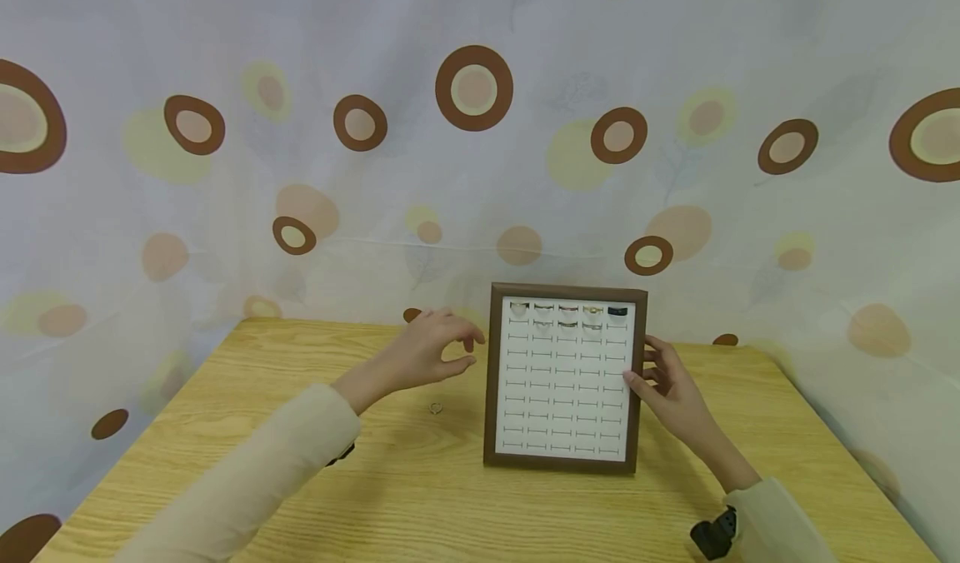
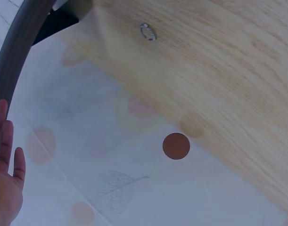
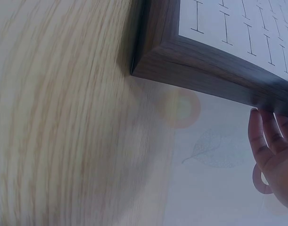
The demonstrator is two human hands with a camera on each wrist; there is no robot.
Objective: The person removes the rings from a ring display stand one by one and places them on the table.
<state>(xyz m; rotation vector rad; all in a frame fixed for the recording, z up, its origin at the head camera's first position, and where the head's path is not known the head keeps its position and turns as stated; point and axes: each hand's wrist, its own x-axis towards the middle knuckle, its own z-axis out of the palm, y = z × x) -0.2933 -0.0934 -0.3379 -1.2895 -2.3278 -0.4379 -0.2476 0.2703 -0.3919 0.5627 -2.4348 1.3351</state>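
Note:
A brown-framed ring display board (image 1: 492, 380) stands upright on the table, its white insert lined with rows of slits. My right hand (image 1: 671, 392) grips its right side, thumb on the front and fingers at the edge and behind. In the right wrist view, fingertips (image 3: 257, 127) meet the dark frame (image 3: 200, 70). Several rings (image 1: 567, 309) fill the top row, one of them dark (image 1: 617, 311); three more (image 1: 567, 325) sit in the second. Beside the upper left edge, my left hand (image 1: 427, 351) has loosely bent fingers with nothing between them. A silver ring (image 2: 147, 32) lies on the table below it.
The wooden table (image 1: 390, 496) extends around the board. Behind it hangs a pale curtain (image 1: 555, 213) with brown and yellow circles, which borders the table's back and sides. A black device (image 1: 714, 535) is strapped on the right wrist.

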